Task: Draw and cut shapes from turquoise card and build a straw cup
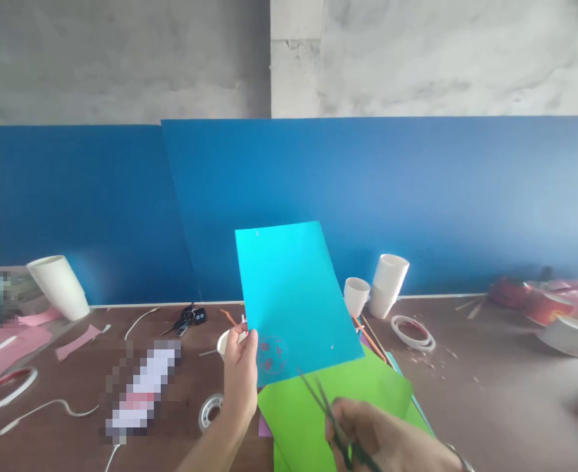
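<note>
My left hand [241,357] pinches the left edge of a bright blue sheet of paper [293,288], holding it up off the table. Near the sheet's lower left corner is a small red drawing [272,355] inside a circle. My right hand [362,429] grips dark-handled scissors [329,412], somewhat blurred. Their blades are parted, with the tips close to the sheet's lower edge; whether they touch it I cannot tell. Beneath lie green sheets [338,400], with a bit of purple paper [265,425] showing at the left.
White paper cups [388,285] stand behind the sheets, near a roll of white tape [413,333]. Keys [188,318], a white spool [211,412] and a pixelated object [145,387] with a cord lie left. Pink paper [18,347] is far left; red items [547,305] sit far right.
</note>
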{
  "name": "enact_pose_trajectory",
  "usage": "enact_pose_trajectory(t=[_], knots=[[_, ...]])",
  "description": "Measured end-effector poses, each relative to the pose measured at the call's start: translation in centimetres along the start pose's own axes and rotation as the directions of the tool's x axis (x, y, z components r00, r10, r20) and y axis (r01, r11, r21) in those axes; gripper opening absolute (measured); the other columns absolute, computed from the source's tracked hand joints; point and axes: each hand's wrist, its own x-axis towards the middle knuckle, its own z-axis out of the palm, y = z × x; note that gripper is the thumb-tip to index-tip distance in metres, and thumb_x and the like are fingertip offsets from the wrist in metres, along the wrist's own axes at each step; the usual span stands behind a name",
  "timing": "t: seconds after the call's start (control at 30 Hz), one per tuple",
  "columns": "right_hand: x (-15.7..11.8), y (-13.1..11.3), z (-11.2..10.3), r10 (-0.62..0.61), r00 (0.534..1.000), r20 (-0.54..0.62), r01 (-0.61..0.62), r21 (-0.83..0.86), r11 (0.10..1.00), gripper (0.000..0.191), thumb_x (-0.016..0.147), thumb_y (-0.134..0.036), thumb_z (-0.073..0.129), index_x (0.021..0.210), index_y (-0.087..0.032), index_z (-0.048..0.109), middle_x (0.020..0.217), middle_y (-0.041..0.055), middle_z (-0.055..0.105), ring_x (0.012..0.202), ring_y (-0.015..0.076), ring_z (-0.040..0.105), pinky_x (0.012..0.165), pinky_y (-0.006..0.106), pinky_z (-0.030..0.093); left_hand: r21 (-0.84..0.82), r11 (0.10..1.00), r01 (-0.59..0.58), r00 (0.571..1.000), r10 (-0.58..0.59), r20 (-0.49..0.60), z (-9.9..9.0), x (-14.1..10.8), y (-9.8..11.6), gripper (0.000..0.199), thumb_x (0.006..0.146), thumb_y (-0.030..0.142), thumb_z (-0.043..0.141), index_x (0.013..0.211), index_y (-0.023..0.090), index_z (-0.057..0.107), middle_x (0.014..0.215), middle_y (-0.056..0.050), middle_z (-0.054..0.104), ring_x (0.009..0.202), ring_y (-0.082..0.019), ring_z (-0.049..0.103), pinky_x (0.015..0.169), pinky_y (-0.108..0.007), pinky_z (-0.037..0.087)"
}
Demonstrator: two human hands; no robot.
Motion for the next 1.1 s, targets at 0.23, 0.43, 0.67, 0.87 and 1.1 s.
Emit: enact_pose_trajectory(t=[0.23,0.43,0.67,0.87,1.1], knots=[[3.8,2.3,1.8,-0.055,0.977,-0.207,0.039,-0.079,0.996,0.050,0.068,-0.054,0.070,0.096,-0.019,0.049,0.074,-0.0036,0.050,0.063,0.0091,0.050,0.059,0.023,0.046,-0.132,0.988,0.078,0.994,-0.087,-0.066,1.0,-0.2,-0.4,0.037,0.077,0.053,0.057,0.098,0.024,0.048,0.065,0.006,0.046,0.053,-0.011,0.044,0.048,-0.022,0.036],[6.2,1.7,2.9,-0.118,0.942,-0.315,0.110,-0.044,0.993,0.053,0.069,-0.064,0.063,0.093,-0.020,0.045,0.072,-0.0034,0.047,0.067,0.0121,0.054,0.055,0.022,0.045,-0.111,0.993,0.034,0.997,-0.042,-0.070,1.1,0.2,-1.8,0.039,0.076,0.055,0.057,0.096,0.023,0.049,0.065,0.005,0.048,0.057,-0.012,0.045,0.052,-0.023,0.037],[6.6,2.6,2.8,-0.161,0.929,-0.333,0.149,-0.063,0.987,0.051,0.070,-0.062,0.063,0.093,-0.019,0.048,0.070,-0.0036,0.047,0.061,0.0109,0.051,0.048,0.020,0.041,-0.042,0.999,0.027,0.999,-0.029,-0.043,1.1,0.2,-1.8,0.035,0.078,0.053,0.054,0.095,0.023,0.047,0.065,0.006,0.046,0.056,-0.011,0.043,0.052,-0.022,0.035],[7.0,3.9,2.8,-0.236,0.890,-0.391,0.206,-0.118,0.971,0.047,0.072,-0.060,0.063,0.090,-0.018,0.052,0.061,-0.0066,0.043,0.050,0.0076,0.042,0.045,0.020,0.038,-0.103,0.994,0.036,0.998,-0.040,-0.037,1.3,0.3,-1.9,0.036,0.078,0.054,0.055,0.095,0.023,0.045,0.063,0.007,0.045,0.055,-0.010,0.040,0.051,-0.021,0.034],[7.1,4.6,3.0,-0.148,0.842,-0.519,0.080,-0.151,0.985,0.046,0.068,-0.056,0.069,0.085,-0.015,0.055,0.056,-0.0056,0.049,0.045,0.0085,0.047,0.042,0.021,0.043,-0.086,0.995,0.049,0.998,-0.052,-0.029,1.2,0.1,-1.4,0.037,0.076,0.054,0.056,0.094,0.023,0.045,0.064,0.006,0.045,0.057,-0.011,0.041,0.053,-0.022,0.034]])
